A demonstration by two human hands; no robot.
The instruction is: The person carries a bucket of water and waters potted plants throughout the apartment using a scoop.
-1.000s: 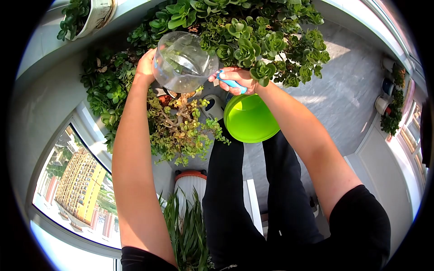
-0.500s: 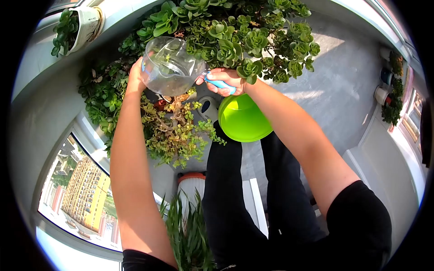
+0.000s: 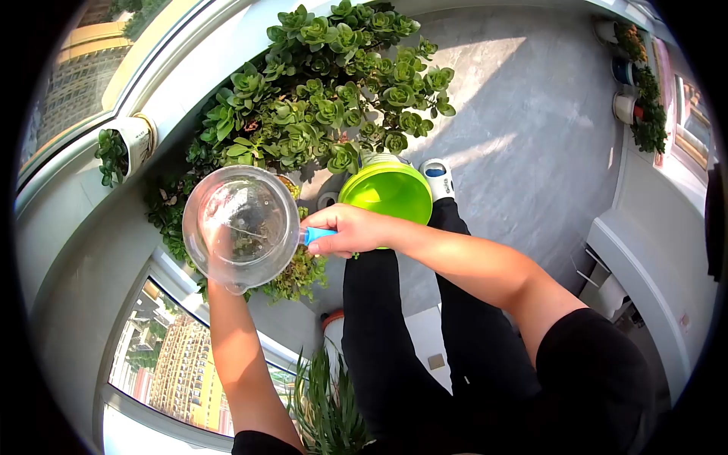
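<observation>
A clear plastic scoop (image 3: 254, 216) is held level at left centre, its round bowl facing up. My right hand (image 3: 349, 229) is closed round its blue handle (image 3: 320, 236). My left hand (image 3: 220, 246) shows only blurred through the clear bowl, under or behind it; its fingers cannot be made out. Just beyond my right hand is a bright green bucket (image 3: 390, 189), its inside visible. Leafy succulents (image 3: 326, 106) grow beyond the scoop, and a smaller yellow-green plant (image 3: 299, 277) is partly hidden under it.
A white pot (image 3: 138, 144) with a plant sits on the left ledge. Long-leaved greenery (image 3: 330, 402) stands near my legs. Several small pots (image 3: 625, 108) line the far right. A white shoe (image 3: 437, 176) shows beside the bucket on the grey floor (image 3: 531, 144).
The scoop has moved down and left, and its bowl now shows more from above. My right hand has come lower with it, while my left hand has become covered by the bowl. The view has shifted.
</observation>
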